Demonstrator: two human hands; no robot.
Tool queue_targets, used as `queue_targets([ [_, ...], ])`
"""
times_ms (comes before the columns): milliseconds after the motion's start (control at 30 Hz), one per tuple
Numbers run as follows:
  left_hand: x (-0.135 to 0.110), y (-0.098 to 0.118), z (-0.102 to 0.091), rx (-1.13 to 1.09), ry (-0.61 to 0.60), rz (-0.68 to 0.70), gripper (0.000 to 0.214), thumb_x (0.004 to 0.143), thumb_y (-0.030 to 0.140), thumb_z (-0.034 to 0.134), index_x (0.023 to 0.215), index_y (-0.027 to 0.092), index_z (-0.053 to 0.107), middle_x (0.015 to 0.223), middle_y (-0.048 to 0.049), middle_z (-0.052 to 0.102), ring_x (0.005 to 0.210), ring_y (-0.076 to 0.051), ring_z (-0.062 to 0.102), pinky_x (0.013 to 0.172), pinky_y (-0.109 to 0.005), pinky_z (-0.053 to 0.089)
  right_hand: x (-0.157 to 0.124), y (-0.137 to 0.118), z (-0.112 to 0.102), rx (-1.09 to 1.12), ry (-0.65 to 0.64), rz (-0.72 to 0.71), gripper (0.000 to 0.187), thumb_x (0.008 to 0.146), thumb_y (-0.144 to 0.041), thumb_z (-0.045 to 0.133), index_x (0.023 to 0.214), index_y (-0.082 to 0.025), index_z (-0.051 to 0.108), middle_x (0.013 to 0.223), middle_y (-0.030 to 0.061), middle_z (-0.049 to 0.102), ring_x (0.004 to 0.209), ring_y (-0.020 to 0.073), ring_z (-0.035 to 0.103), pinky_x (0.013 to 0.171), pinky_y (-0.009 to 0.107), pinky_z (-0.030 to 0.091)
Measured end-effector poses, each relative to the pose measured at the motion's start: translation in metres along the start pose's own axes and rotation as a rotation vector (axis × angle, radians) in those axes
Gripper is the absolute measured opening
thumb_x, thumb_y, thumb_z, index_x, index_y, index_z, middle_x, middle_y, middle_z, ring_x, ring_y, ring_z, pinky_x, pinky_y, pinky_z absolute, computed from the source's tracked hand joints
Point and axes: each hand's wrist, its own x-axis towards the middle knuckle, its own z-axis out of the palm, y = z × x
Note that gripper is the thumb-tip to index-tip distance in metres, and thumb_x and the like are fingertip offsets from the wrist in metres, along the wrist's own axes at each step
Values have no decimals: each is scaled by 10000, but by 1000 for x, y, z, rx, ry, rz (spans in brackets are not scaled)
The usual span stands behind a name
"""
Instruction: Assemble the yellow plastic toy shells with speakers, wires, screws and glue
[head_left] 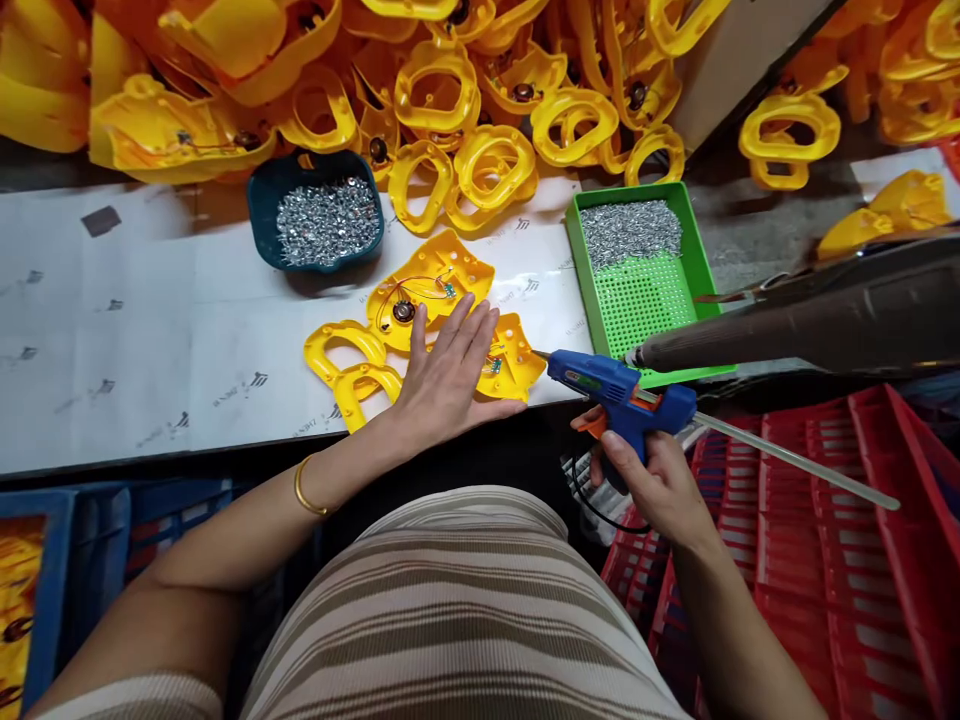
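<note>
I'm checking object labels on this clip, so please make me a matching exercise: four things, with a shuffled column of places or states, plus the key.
Things
1. Blue glue gun
2. Gold bracelet
3. Green tray
4. Dark tub

Places and states
A. Left of the green tray, holding a heap of small metal pieces
B. Gripped in the right hand
C. Only partly covered by metal pieces, its holed floor showing
D. Worn around the left arm

Right pairs
1-B, 2-D, 3-C, 4-A
</note>
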Motion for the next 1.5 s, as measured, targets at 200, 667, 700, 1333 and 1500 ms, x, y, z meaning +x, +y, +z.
queue_targets([
  [200,0,3,-2,2,-2,-27,951,836,654,605,1535,106,266,1577,-189,343,1507,-328,229,1213,-548,-104,2,6,-4,-19,1,40,391,925,-533,538,1030,-169,635,680,22,662,550,145,598,570,275,475],
  [667,1,3,-2,4,5,-30,956,824,684,595,1530,125,276,1578,-188,344,1503,-336,236,1208,-541,-126,4,-4,-1,-95,35,19,397,893,-574,554,984,-200,650,840,58,714,567,153,603,544,282,488],
  [700,1,3,-1,7,6,-30,955,823,684,597,1531,127,277,1576,-187,347,1502,-337,240,1208,-541,-128,4,-5,-2,-127,37,19,413,892,-589,545,970,-198,654,801,56,707,566,160,601,540,284,484],
  [1333,2,5,-1,36,22,-1,900,875,692,509,1544,143,262,1573,-181,356,1497,-323,260,1210,-535,-132,8,-7,-14,-306,-26,43,480,890,-639,477,831,-182,607,573,28,610,517,171,575,530,300,458],
  [1500,2,6,-2,39,14,-7,900,873,694,510,1540,137,273,1579,-178,345,1498,-321,257,1215,-534,-123,9,-12,-14,-380,-11,34,510,883,-661,453,799,-180,598,550,35,605,496,172,557,500,304,420],
])
